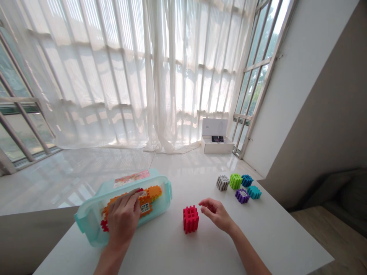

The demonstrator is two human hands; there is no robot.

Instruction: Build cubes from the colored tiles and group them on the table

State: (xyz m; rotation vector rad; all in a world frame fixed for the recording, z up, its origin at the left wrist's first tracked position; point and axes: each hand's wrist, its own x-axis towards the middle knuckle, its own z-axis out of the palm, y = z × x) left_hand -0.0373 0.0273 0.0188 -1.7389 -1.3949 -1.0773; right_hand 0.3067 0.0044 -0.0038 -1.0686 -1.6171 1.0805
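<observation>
The left hand (123,217) is laid across orange interlocking plastic blocks (153,193) inside a translucent teal plastic tub (164,187), which lies on the table; whether the blocks are gripped cannot be told. The right hand (216,214) is held open, its fingers loosely curled, just beside a red block cube (190,219) and not touching it. Farther along, a grey block (223,183), a green block (235,181), a blue block (247,180), a purple block (242,196) and a teal block (254,192) are clustered near the edge of the white table (172,259). Beyond it, a glossy white floor (57,179) is spread, with an open white box (217,139) holding a phone (217,139) set on it. Sheer white curtains (114,76) are hung across tall barred windows (258,76).
</observation>
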